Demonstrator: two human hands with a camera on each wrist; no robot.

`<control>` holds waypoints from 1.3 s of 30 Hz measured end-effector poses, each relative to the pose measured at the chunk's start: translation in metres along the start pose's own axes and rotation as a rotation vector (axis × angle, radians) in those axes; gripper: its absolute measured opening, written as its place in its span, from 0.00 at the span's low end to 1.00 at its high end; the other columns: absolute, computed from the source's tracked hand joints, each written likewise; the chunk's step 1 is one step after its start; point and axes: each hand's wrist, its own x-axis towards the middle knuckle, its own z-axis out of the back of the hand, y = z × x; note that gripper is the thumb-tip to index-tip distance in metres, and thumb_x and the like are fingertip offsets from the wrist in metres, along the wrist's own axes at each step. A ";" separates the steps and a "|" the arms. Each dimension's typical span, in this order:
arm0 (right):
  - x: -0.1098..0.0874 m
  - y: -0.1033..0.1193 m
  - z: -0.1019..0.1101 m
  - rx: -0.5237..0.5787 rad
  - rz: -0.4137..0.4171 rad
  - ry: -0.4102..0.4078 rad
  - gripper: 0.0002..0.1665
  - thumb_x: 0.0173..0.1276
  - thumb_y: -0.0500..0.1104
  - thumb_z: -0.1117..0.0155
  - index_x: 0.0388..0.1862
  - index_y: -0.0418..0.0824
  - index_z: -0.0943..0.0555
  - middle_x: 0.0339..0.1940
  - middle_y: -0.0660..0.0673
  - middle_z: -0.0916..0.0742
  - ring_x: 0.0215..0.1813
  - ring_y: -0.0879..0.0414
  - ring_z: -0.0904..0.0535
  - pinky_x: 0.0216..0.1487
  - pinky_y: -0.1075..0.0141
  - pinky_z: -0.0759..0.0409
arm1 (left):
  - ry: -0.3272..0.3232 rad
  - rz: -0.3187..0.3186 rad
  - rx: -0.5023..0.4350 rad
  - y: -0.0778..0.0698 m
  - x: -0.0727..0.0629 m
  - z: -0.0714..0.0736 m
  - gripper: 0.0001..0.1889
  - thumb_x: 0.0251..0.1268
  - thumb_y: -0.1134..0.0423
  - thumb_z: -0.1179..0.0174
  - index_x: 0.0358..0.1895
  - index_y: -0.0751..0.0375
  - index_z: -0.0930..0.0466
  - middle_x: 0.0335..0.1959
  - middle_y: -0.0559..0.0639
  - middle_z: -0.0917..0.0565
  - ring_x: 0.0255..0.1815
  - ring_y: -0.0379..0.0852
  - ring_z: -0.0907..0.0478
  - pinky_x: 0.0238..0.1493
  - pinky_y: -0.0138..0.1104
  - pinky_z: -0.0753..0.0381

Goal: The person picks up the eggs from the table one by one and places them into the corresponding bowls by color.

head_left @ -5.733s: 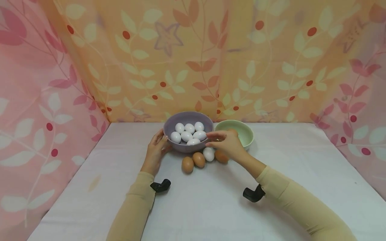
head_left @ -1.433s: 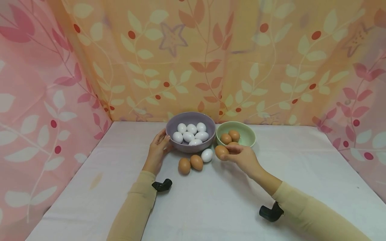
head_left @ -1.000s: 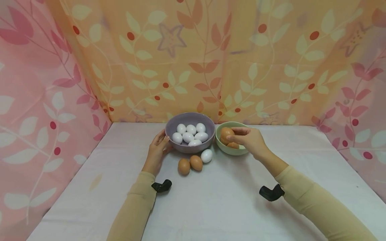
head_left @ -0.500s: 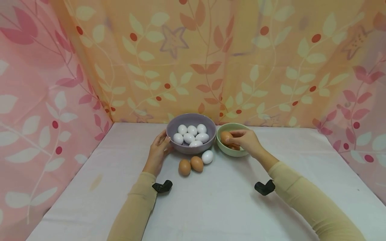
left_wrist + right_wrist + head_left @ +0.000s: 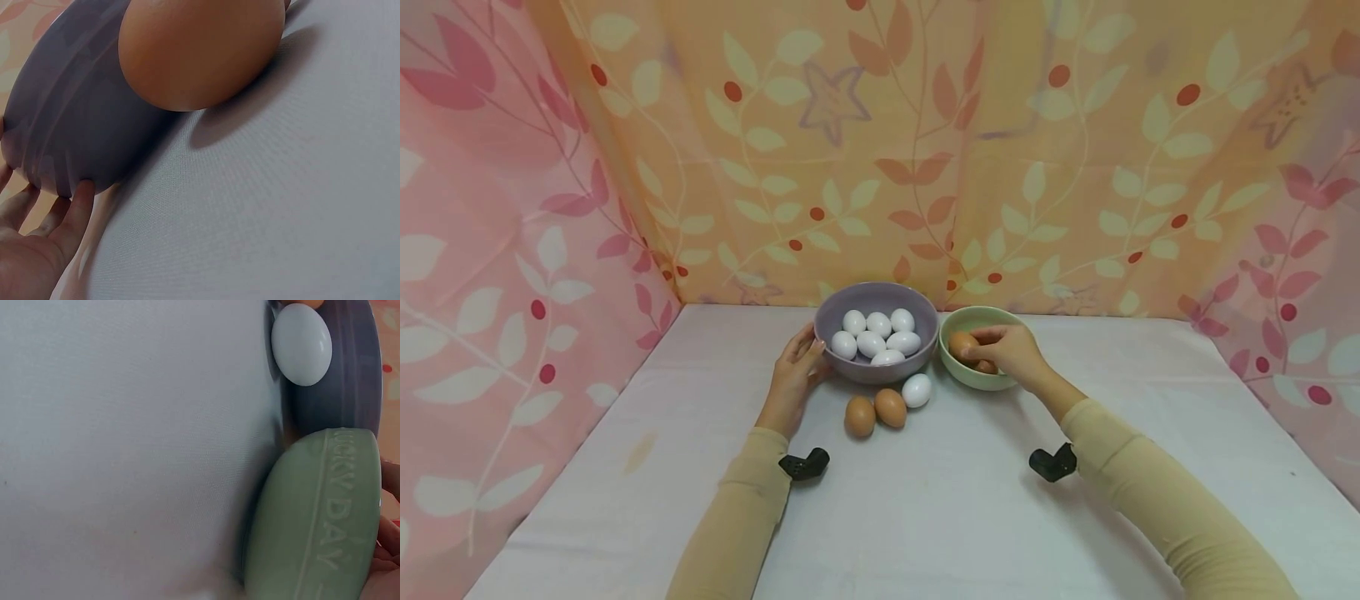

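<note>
My left hand (image 5: 792, 368) holds the left side of the purple bowl (image 5: 872, 372), its fingertips against the outer wall in the left wrist view. Several white eggs (image 5: 870, 344) lie in this bowl. My right hand (image 5: 1017, 358) reaches over the rim of the green bowl (image 5: 981, 382) and pinches a brown egg (image 5: 962, 344) inside it. Another brown egg (image 5: 985, 367) shows below, partly covered by the fingers. In the right wrist view, the green bowl's wall (image 5: 315, 519) hides the held egg.
Two brown eggs (image 5: 860, 417) and a white egg (image 5: 917, 391) lie on the white cloth (image 5: 910, 517) in front of the purple bowl. The two bowls stand side by side near the floral curtain (image 5: 850, 167) at the back.
My right hand has left the purple bowl's rim, picked up a brown egg from the cloth and lowered it into the green bowl. My left hand has stayed on the purple bowl.
</note>
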 end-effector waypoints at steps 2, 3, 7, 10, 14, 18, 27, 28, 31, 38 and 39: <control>0.001 0.000 0.000 -0.010 0.002 -0.003 0.31 0.60 0.49 0.24 0.59 0.36 0.18 0.58 0.37 0.14 0.59 0.48 0.22 0.41 0.77 0.23 | -0.002 0.003 0.005 0.000 0.000 0.000 0.28 0.75 0.60 0.45 0.75 0.51 0.38 0.78 0.50 0.38 0.76 0.48 0.38 0.72 0.48 0.30; 0.002 -0.001 0.000 -0.011 0.002 0.000 0.31 0.59 0.49 0.23 0.59 0.36 0.18 0.57 0.37 0.14 0.58 0.48 0.21 0.39 0.78 0.23 | -0.003 0.003 0.004 0.000 0.000 -0.001 0.28 0.75 0.60 0.45 0.75 0.51 0.38 0.78 0.50 0.38 0.76 0.48 0.37 0.72 0.48 0.30; 0.006 -0.002 0.001 -0.033 -0.014 0.012 0.32 0.57 0.50 0.22 0.58 0.38 0.17 0.57 0.38 0.13 0.57 0.49 0.21 0.39 0.78 0.23 | -0.002 -0.001 0.002 -0.001 -0.001 -0.001 0.28 0.75 0.60 0.45 0.75 0.51 0.37 0.78 0.50 0.37 0.76 0.48 0.37 0.71 0.48 0.30; 0.008 -0.003 0.002 -0.047 -0.029 0.025 0.33 0.57 0.51 0.22 0.59 0.39 0.17 0.57 0.39 0.13 0.58 0.49 0.22 0.42 0.77 0.24 | -0.002 -0.003 -0.001 -0.001 -0.001 0.000 0.27 0.75 0.61 0.45 0.75 0.51 0.37 0.78 0.51 0.37 0.76 0.48 0.37 0.71 0.48 0.30; 0.010 -0.005 0.003 -0.044 -0.038 0.048 0.34 0.57 0.50 0.22 0.60 0.37 0.18 0.59 0.37 0.14 0.58 0.49 0.22 0.42 0.78 0.24 | 0.000 -0.009 0.003 -0.001 -0.002 0.000 0.28 0.75 0.61 0.45 0.75 0.51 0.38 0.78 0.51 0.38 0.76 0.49 0.37 0.71 0.49 0.30; 0.012 -0.005 0.003 -0.049 -0.044 0.067 0.33 0.57 0.49 0.22 0.59 0.37 0.18 0.57 0.37 0.14 0.46 0.57 0.19 0.38 0.78 0.21 | 0.005 -0.013 0.001 -0.001 -0.002 0.000 0.28 0.75 0.61 0.45 0.75 0.51 0.38 0.78 0.51 0.38 0.76 0.48 0.38 0.71 0.48 0.29; 0.018 -0.006 0.000 -0.145 -0.044 0.107 0.30 0.57 0.50 0.23 0.57 0.40 0.16 0.56 0.39 0.13 0.52 0.52 0.22 0.43 0.76 0.25 | -0.002 -0.011 -0.010 -0.001 -0.001 -0.001 0.28 0.75 0.61 0.45 0.75 0.51 0.38 0.77 0.50 0.36 0.75 0.47 0.36 0.71 0.47 0.29; 0.019 -0.007 0.000 -0.147 -0.047 0.109 0.30 0.57 0.50 0.23 0.57 0.40 0.16 0.56 0.39 0.13 0.51 0.51 0.21 0.43 0.75 0.24 | 0.000 -0.011 -0.007 -0.001 0.000 -0.002 0.28 0.75 0.60 0.45 0.75 0.51 0.38 0.77 0.50 0.37 0.76 0.47 0.36 0.71 0.47 0.29; 0.022 -0.009 -0.002 -0.188 -0.031 0.110 0.29 0.58 0.50 0.23 0.57 0.40 0.16 0.55 0.39 0.12 0.51 0.51 0.21 0.45 0.73 0.25 | 0.004 -0.014 -0.005 -0.001 0.000 -0.002 0.28 0.75 0.60 0.45 0.76 0.51 0.39 0.78 0.50 0.37 0.76 0.47 0.37 0.71 0.47 0.29; 0.024 -0.011 -0.005 -0.189 -0.023 0.107 0.27 0.59 0.48 0.25 0.55 0.36 0.16 0.54 0.38 0.13 0.49 0.52 0.21 0.45 0.73 0.25 | -0.001 -0.010 -0.011 -0.001 0.000 -0.001 0.28 0.76 0.61 0.45 0.76 0.52 0.39 0.78 0.50 0.37 0.75 0.47 0.36 0.71 0.47 0.29; 0.023 -0.010 -0.005 -0.165 -0.034 0.104 0.27 0.60 0.48 0.25 0.56 0.37 0.17 0.55 0.38 0.13 0.48 0.53 0.21 0.44 0.74 0.24 | -0.002 -0.008 -0.011 -0.001 0.000 -0.001 0.28 0.76 0.61 0.45 0.76 0.52 0.39 0.78 0.51 0.37 0.75 0.48 0.36 0.71 0.47 0.29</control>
